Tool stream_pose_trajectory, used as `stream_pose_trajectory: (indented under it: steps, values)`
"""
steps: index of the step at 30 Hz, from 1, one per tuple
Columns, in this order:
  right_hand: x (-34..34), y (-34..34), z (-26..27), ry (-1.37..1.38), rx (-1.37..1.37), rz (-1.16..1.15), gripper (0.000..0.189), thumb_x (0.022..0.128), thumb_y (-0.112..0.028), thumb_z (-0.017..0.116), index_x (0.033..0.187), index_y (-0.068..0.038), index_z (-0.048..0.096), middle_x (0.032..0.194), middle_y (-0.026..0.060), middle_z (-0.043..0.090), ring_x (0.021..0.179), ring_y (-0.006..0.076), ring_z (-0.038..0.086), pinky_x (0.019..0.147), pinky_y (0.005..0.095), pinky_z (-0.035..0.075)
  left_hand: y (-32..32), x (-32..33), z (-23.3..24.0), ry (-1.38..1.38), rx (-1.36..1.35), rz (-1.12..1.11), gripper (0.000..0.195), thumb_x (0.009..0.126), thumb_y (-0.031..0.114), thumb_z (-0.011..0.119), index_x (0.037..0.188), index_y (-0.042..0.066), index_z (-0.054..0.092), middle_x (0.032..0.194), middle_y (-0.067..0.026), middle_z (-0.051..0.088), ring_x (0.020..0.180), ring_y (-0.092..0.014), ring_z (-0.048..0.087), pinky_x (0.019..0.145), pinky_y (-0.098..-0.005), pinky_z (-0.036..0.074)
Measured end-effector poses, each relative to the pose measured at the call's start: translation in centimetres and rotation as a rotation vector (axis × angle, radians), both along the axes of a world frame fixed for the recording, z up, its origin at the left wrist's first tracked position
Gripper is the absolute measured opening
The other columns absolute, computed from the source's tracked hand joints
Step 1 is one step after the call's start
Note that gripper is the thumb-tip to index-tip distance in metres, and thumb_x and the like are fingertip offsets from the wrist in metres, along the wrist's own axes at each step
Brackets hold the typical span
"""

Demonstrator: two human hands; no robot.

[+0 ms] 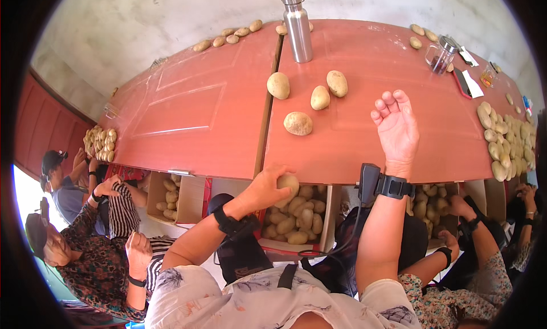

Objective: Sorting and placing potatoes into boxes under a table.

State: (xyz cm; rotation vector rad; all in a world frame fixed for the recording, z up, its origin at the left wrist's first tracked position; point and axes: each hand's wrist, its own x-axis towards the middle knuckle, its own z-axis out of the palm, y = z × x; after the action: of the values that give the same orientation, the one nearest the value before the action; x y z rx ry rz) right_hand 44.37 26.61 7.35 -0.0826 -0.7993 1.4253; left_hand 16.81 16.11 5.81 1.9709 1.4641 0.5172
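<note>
My left hand grips a potato at the near edge of the red panelled table. Just below it stands an open cardboard box filled with potatoes. My right hand is raised over the table, palm up, fingers apart and slightly curled, with nothing in it. Ahead and to its left lie several loose potatoes, among them a rough-skinned one nearest me and a rounder one beside the gap between the tabletops. Both wrists wear black straps with devices.
A steel bottle stands beyond the loose potatoes. A glass mug and a phone sit at far right. Potato piles lie at the right and left ends. People sit on both sides, near other boxes. A cable hangs by my right arm.
</note>
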Motion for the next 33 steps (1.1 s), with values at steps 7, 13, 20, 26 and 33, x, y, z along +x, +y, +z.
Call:
stream_pose_trajectory:
  steps: [7, 13, 20, 26, 33]
  values:
    - [0.5, -0.2, -0.1, 0.006, -0.047, -0.042, 0.031, 0.084, -0.025, 0.053, 0.109, -0.007, 0.048, 0.103, 0.0084, 0.056, 0.093, 0.0193, 0.052, 0.079, 0.0322, 0.042, 6.8, 0.8, -1.1, 0.233, 0.527, 0.084, 0.045, 0.068, 0.012, 0.061, 0.112, 0.008, 0.051, 0.108, -0.0192, 0.048, 0.102, -0.036, 0.047, 0.085, -0.0428, 0.041]
    - [0.9, 0.2, -0.2, 0.006, -0.012, -0.036, 0.033, 0.084, -0.026, 0.053, 0.109, -0.006, 0.047, 0.103, 0.0088, 0.056, 0.093, 0.0193, 0.052, 0.079, 0.0322, 0.042, 12.8, 2.5, -1.7, 0.389, 0.481, -0.026, 0.045, 0.068, 0.014, 0.063, 0.111, 0.010, 0.051, 0.102, -0.0175, 0.049, 0.095, -0.038, 0.049, 0.079, -0.0450, 0.043]
    - [1.0, 0.0, -0.2, 0.009, -0.003, -0.029, 0.032, 0.084, -0.026, 0.053, 0.109, -0.006, 0.047, 0.103, 0.0086, 0.056, 0.094, 0.0188, 0.051, 0.079, 0.0321, 0.042, 7.5, 1.2, -1.0, 0.252, 0.169, -0.086, 0.048, 0.065, 0.026, 0.068, 0.108, 0.008, 0.053, 0.102, -0.0197, 0.053, 0.093, -0.036, 0.053, 0.079, -0.0412, 0.045]
    - [0.6, -0.3, -0.3, 0.014, 0.006, 0.000, 0.031, 0.084, -0.025, 0.052, 0.109, -0.007, 0.047, 0.103, 0.0083, 0.056, 0.094, 0.0188, 0.052, 0.079, 0.0320, 0.042, 1.9, -0.7, 0.7, 0.255, -0.232, -0.196, 0.044, 0.069, 0.026, 0.066, 0.107, 0.006, 0.054, 0.097, -0.0162, 0.057, 0.090, -0.030, 0.056, 0.078, -0.0364, 0.046]
    - [0.5, -0.5, -0.5, -0.026, -0.019, -0.017, 0.030, 0.084, -0.025, 0.052, 0.108, -0.007, 0.047, 0.103, 0.0086, 0.056, 0.093, 0.0193, 0.052, 0.079, 0.0318, 0.042, 12.0, -3.5, 0.3, 0.301, 0.287, 0.152, 0.055, 0.069, 0.027, 0.065, 0.118, 0.009, 0.047, 0.110, -0.0229, 0.049, 0.104, -0.036, 0.048, 0.087, -0.0412, 0.042]
